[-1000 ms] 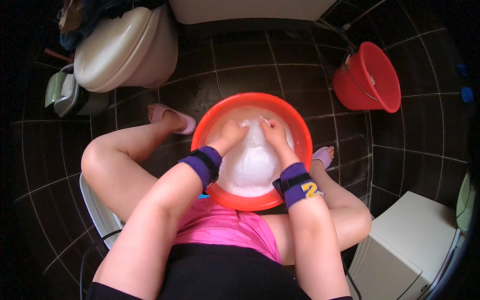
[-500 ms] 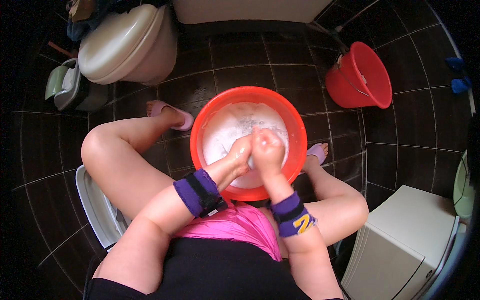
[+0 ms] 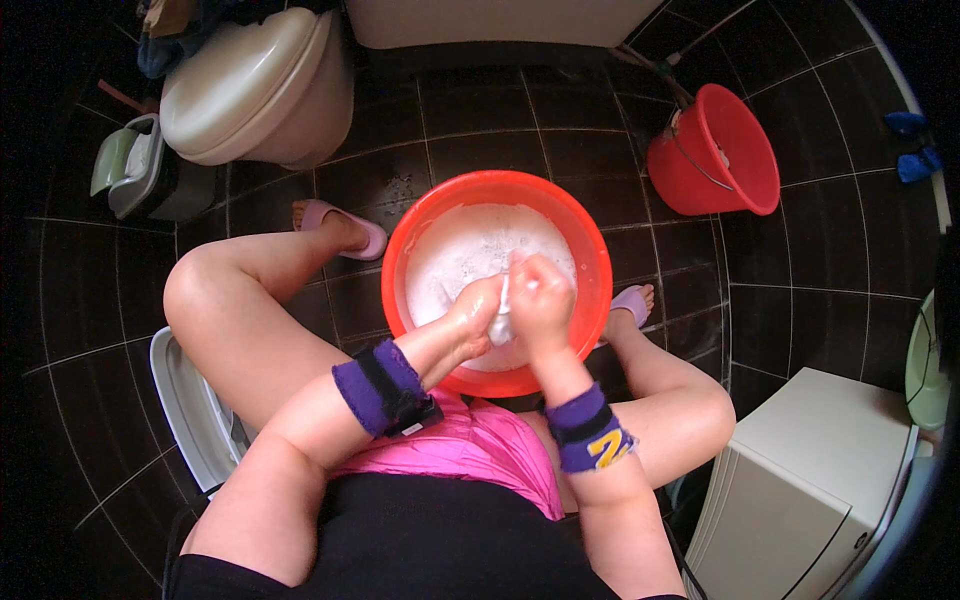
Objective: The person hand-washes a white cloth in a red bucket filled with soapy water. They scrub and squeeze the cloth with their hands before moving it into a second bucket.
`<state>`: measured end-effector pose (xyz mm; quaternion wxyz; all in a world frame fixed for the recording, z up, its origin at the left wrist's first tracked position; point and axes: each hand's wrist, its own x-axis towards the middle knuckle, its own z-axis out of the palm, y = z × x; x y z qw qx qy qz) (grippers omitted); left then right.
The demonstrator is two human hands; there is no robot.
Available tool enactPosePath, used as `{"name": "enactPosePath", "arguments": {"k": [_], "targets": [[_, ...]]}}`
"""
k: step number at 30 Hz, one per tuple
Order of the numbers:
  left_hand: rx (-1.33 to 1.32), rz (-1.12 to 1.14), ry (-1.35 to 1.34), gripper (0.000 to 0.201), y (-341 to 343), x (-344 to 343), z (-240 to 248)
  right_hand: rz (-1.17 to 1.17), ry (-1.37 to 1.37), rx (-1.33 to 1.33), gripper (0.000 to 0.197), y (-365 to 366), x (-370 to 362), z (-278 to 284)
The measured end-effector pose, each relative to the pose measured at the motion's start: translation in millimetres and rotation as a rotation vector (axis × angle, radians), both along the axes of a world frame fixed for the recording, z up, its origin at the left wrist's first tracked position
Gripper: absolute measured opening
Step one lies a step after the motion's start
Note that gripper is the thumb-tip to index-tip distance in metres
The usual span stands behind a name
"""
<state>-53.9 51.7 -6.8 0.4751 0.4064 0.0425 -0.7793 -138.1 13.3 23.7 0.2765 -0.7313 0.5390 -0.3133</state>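
Note:
A round red basin (image 3: 398, 215) stands on the floor between my legs, with white suds (image 3: 450, 240) covering the water in it. Over the suds, my left hand (image 3: 476, 312) and my right hand (image 3: 541, 296) are close together, both wet with foam. A small white wet cloth (image 3: 500, 328) is gripped between them, bunched up and hanging a little below the knuckles. My right hand makes a fist around its end; the fingers of my left hand are partly hidden behind the thumb side. The cloth's exact kind does not show.
A red bucket (image 3: 752, 150) with a wire handle stands at the far right. A toilet (image 3: 255, 90) and a waste bin (image 3: 130, 165) are at the far left. A white cabinet (image 3: 800, 450) is near my right knee. The floor has dark tiles (image 3: 480, 105).
My hands have drawn slightly apart, and more of the white cloth shows between them. My left forearm has shifted a little to the left. The basin stays in place.

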Motion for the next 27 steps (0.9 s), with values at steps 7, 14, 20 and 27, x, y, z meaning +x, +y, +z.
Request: {"name": "enactPosePath", "arguments": {"k": [7, 14, 20, 27], "targets": [[-0.251, 0.148, 0.378, 0.019, 9, 4, -53, 0.205, -0.174, -0.19, 0.03, 31, 21, 21], [-0.101, 0.075, 0.085, 0.021, 9, 3, -15, 0.036, -0.12, -0.057, 0.029, 8, 5, 2], [-0.033, 0.049, 0.143, 0.031, 6, 10, -5, -0.021, -0.157, 0.08, 0.036, -12, -10, -15], [-0.066, 0.174, 0.079, 0.036, -6, 37, 17, -0.262, -0.951, 0.827, 0.04, -36, -41, -20]]}}
